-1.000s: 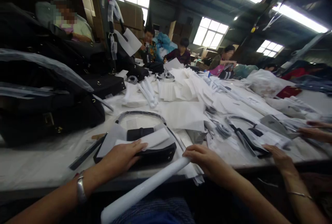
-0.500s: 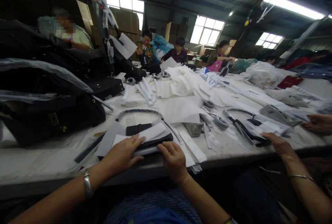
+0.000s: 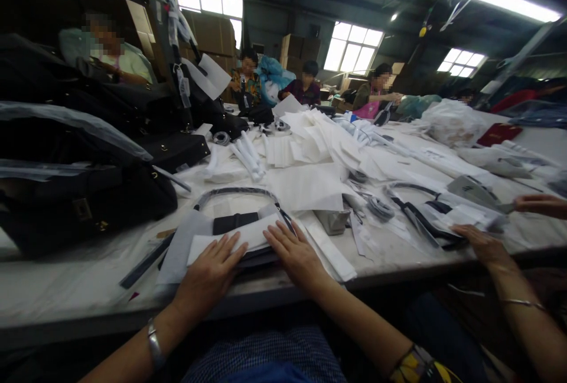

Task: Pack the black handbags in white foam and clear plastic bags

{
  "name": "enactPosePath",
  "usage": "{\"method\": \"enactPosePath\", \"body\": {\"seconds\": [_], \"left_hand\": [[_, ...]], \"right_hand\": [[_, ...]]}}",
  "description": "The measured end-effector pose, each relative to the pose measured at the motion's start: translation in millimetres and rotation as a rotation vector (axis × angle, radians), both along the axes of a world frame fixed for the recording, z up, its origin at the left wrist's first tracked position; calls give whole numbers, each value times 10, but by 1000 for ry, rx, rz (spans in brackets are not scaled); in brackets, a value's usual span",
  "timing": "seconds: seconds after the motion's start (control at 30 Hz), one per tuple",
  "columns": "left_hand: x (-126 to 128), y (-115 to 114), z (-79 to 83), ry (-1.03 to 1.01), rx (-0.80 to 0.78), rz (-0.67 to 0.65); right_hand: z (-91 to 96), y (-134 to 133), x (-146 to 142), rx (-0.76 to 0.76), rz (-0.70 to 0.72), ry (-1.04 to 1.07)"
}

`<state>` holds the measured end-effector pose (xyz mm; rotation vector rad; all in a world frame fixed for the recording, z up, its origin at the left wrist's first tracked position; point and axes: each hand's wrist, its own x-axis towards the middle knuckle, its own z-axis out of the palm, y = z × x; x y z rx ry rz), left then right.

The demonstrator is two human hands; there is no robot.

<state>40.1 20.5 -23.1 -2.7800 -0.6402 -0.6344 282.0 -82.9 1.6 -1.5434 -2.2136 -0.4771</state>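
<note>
In front of me at the table's near edge lies a black handbag [image 3: 234, 223], its wrapped handle [image 3: 234, 192] arching away from me. A white foam sheet [image 3: 259, 230] covers part of the bag. My left hand [image 3: 217, 265] rests on the left part of this sheet, fingers stretched out. Flat over its right end, my right hand [image 3: 295, 256] has its fingers spread. Under the bag's left side is a pale translucent sheet [image 3: 177, 253], with a dark strap [image 3: 146, 262] beside it.
White sheets [image 3: 310, 135] are heaped mid-table. Large black bags [image 3: 88, 200] crowd the left. A grey block-like piece [image 3: 332, 221] stands right of my bag. At right, a co-worker's hands [image 3: 481, 244] work at another bag [image 3: 425, 220]. Several people sit across the table.
My right hand has gone from gripping the bag's near right edge to lying flat on the white sheet. The sheet now covers the bag's right end. My left hand stays on it.
</note>
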Motion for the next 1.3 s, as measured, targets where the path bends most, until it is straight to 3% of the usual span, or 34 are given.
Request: {"method": "enactPosePath", "body": {"seconds": [0.13,0.23,0.43,0.57,0.7,0.77,0.87,1.0,1.3], "left_hand": [[233,-136,229,132,-34,69],[429,-181,310,176,-90,95],[426,-114,46,109,-17,60],[354,-88,-97,51,8,30],[353,-80,-97,42,-27,16],[359,-80,-74,36,-23,13],[363,-81,-44,40,1,2],[312,-54,-30,22,-1,-19],[27,31,-37,-92,64,16]], "right_hand": [[-330,63,69,21,-5,73],[-420,69,60,54,-27,108],[-214,-100,-17,83,-7,229],[-167,-513,-185,56,-126,735],[-202,-720,-319,-427,-332,1504],[-173,-689,-340,-550,-325,1842],[-76,-572,-372,-486,-224,2152],[32,-416,-543,-416,-146,2303],[373,-211,-937,-407,-105,2339]]}}
